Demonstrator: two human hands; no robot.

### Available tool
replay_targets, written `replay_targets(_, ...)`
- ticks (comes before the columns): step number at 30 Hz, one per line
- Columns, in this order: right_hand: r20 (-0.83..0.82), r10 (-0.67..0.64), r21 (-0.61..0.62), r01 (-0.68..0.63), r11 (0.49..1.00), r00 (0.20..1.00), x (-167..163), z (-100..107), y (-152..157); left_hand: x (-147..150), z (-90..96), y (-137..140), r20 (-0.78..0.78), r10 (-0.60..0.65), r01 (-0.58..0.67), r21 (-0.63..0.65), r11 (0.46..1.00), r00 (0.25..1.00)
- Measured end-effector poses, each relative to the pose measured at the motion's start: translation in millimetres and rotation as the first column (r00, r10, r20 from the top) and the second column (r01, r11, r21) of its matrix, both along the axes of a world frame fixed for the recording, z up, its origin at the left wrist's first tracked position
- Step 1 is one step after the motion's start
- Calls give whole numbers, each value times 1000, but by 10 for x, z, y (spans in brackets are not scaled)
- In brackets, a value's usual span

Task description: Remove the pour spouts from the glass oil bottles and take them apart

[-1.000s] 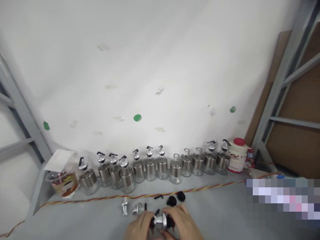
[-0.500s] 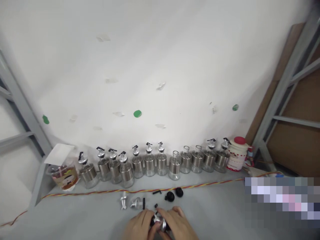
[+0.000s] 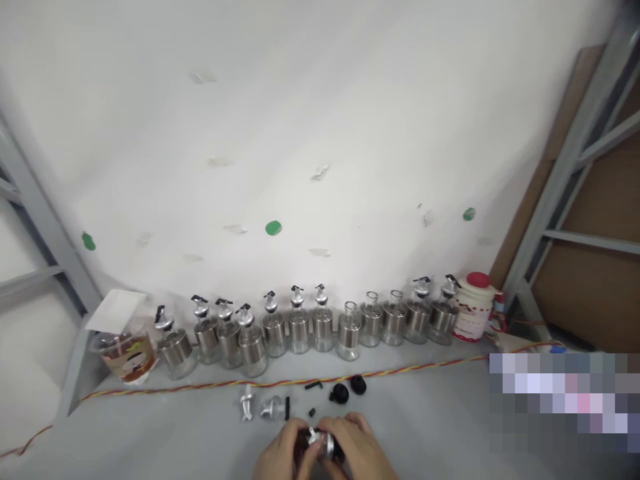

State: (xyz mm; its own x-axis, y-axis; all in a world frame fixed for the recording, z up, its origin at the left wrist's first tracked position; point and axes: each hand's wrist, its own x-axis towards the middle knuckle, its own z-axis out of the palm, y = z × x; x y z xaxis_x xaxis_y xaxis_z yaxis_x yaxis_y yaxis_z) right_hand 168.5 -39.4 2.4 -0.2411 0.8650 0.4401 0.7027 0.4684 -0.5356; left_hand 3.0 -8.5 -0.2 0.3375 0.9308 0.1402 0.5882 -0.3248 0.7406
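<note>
At the bottom centre of the head view, my left hand [image 3: 283, 455] and my right hand [image 3: 361, 448] meet around a silver-and-black bottle pourer [image 3: 328, 445]. Fingers of both hands are closed on it, and they cover much of its black part. Just beyond my fingertips lies a small black piece [image 3: 312, 412]. Farther left are a silver pourer top [image 3: 247, 404], another silver pourer top [image 3: 271, 407] on its side, and a black lever [image 3: 287, 408]. Another black lever [image 3: 314, 385] and two round black stoppers [image 3: 341, 393] lie farther back.
Several glass bottles with metal bands [image 3: 299, 330] line the wall, most topped with pourers; three have bare necks. A drink cup [image 3: 131, 360] stands left, a cream jar with red lid [image 3: 471, 317] right. Twisted red-yellow wire [image 3: 200, 385] crosses the table.
My hands stay together in nearly the same place, with fingers slightly shifted around the pourer. Its light tip shows more plainly between them. The view has moved slightly.
</note>
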Motion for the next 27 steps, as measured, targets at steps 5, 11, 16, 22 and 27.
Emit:
replay_targets(5, -5, -31, 37, 31, 999, 1000, 0, -51, -5, 58, -87, 75, 404, 54, 108, -367, 924, 913)
replay_targets(11, 69, -45, 113, 37, 993, 997, -25, -130, 2, 136, -74, 69, 563, 200, 180, -547, 818, 802)
replay_targets(16, 75, -130, 103, 122, 987, 989, -1, -141, 19, 127, -15, 66, 597, 269, 172, -577, 798, 756)
replay_targets(22, -25, -321, -23, 320, 947, 947, 123, 24, 55, 3, -47, 208, 440, 251, -65, -396, 916, 862)
replay_targets(27, -51, -207, -48, 205, 978, 977, 59, 62, 23, -15, -59, 296, 421, 267, -83, -405, 910, 867)
